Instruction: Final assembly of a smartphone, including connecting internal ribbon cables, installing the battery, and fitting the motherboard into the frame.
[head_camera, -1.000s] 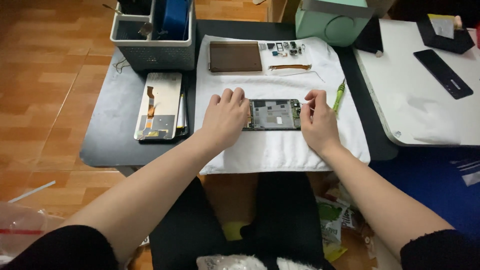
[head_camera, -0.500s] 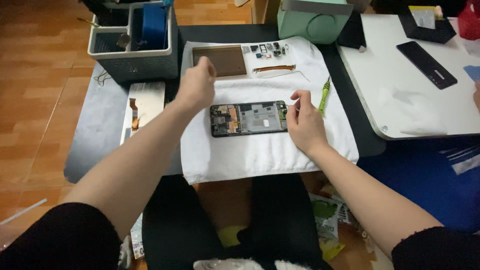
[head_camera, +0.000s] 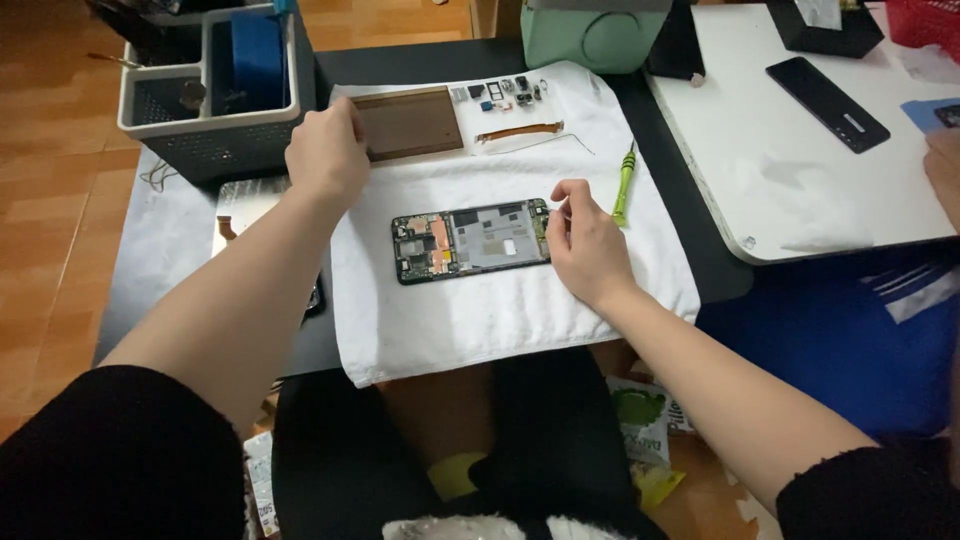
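Note:
An opened phone body (head_camera: 470, 240) with bare circuit boards lies on a white towel (head_camera: 500, 310). My right hand (head_camera: 585, 240) rests at its right end, fingertips pinched against the edge; whether they hold a small part I cannot tell. My left hand (head_camera: 327, 155) is raised over the towel's far left corner, fingers curled, touching the left edge of a brown flat panel (head_camera: 415, 122). Small loose parts (head_camera: 505, 92) and a brown flex strip (head_camera: 520, 131) lie at the towel's far side. A green screwdriver (head_camera: 623, 183) lies right of the phone.
A grey bin (head_camera: 215, 100) with a blue roll stands far left. A second phone part (head_camera: 250, 205) lies left of the towel on the black table (head_camera: 180, 260). A mint-green box (head_camera: 590, 30) stands at the back. A white table (head_camera: 800, 160) with a black phone is at right.
My left hand lifted off the phone body and went up and left to the brown panel. My right hand stayed at the phone's right end. The view shifted.

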